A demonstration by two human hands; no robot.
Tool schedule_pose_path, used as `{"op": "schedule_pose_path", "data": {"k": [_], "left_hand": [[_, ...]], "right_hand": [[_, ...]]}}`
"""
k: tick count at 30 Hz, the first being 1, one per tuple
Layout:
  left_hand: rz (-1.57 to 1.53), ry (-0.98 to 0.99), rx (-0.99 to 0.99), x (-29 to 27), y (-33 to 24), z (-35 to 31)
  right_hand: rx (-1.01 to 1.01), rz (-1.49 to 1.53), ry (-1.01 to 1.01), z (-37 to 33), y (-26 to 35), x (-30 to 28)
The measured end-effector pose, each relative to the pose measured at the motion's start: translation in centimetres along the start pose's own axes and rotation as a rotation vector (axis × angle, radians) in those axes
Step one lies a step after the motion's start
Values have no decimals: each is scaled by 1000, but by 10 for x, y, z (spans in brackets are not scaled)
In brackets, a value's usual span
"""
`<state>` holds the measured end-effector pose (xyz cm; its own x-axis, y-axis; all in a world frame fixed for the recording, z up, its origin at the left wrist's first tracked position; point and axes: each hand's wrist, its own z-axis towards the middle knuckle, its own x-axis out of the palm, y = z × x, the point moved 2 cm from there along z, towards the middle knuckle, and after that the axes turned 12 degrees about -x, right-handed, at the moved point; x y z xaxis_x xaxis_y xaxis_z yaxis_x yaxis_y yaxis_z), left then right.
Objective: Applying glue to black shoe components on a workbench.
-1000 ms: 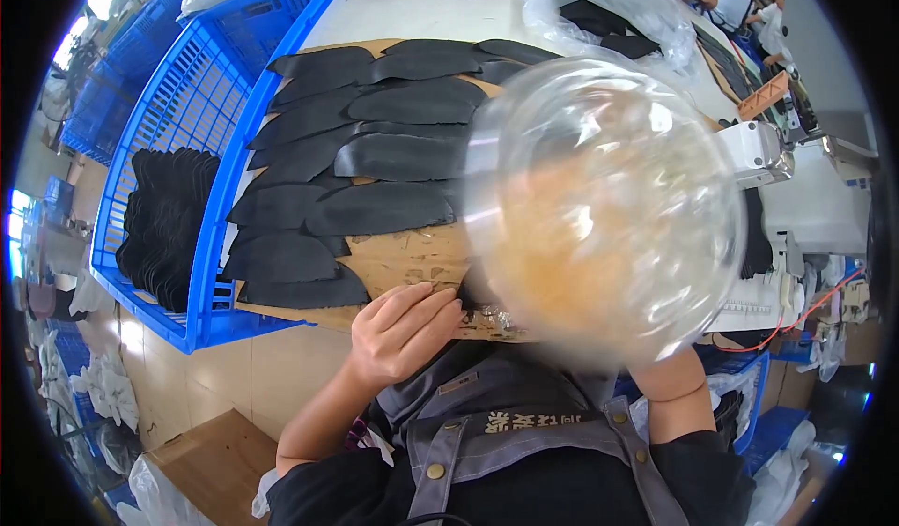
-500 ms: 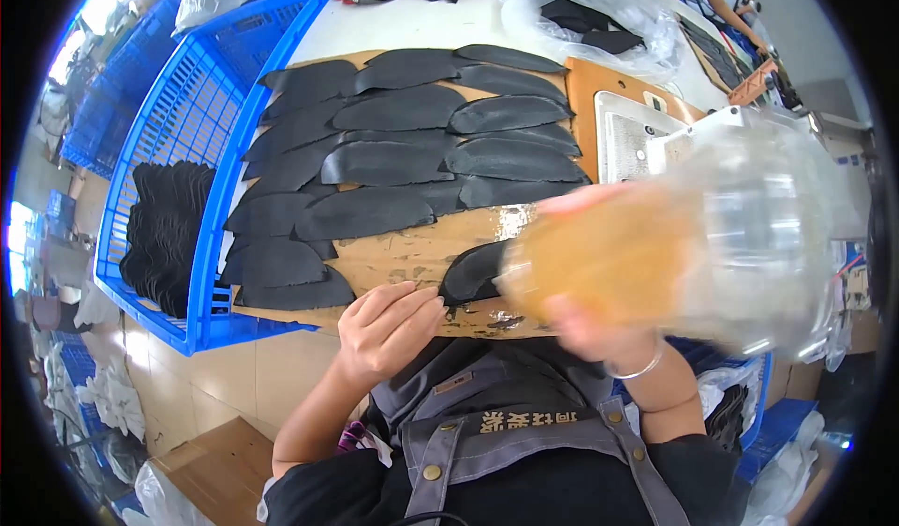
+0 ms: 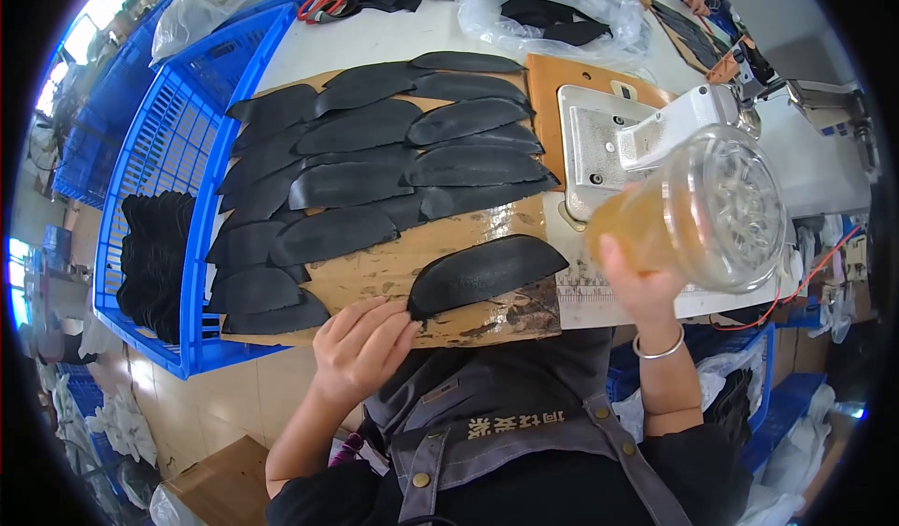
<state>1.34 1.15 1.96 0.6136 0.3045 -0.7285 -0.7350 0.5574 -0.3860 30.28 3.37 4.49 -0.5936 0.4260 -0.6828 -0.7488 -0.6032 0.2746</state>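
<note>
In my right hand (image 3: 644, 281) is a clear jar (image 3: 716, 212) with amber contents. It is tipped on its side over the table's right part, its clear, wider end facing right, and my fingers are closed around it. My left hand (image 3: 363, 346) has its fingers bent and pressed together at the left tip of a curved black piece (image 3: 487, 273), seemingly leather. That piece lies by itself on the stained brown cardboard (image 3: 365, 273). Several similar black pieces (image 3: 351, 181) overlap in rows on the cardboard beyond it.
A blue crate (image 3: 201, 273) with a stack of wavy black pieces (image 3: 154, 264) stands at the left. A white sewing machine (image 3: 679, 128) is at the right. Red-handled scissors (image 3: 323, 1) and a clear plastic bag (image 3: 478, 6) of black scraps lie at the back. Another person's hand (image 3: 693, 0) shows far right.
The jar has moved right, away from the black piece, uncovering it, and is less blurred. My left hand stays at the piece's tip. The whole view has shifted slightly.
</note>
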Motion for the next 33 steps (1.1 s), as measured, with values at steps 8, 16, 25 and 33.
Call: {"op": "schedule_pose_path", "data": {"k": [8,16,25,33], "left_hand": [[-100,172,-53,4,-32,50],[-45,482,-26,54,-67,97],[-48,587,-44,59,-62,106],[-84,583,-26,59,-58,106]], "right_hand": [[333,787,-831,-26,-39,-9],[566,995,-849,-34,-45,-9],[501,1156,-912,-29,-42,-12],[493,1163,-893,-29,-41,-11]]}}
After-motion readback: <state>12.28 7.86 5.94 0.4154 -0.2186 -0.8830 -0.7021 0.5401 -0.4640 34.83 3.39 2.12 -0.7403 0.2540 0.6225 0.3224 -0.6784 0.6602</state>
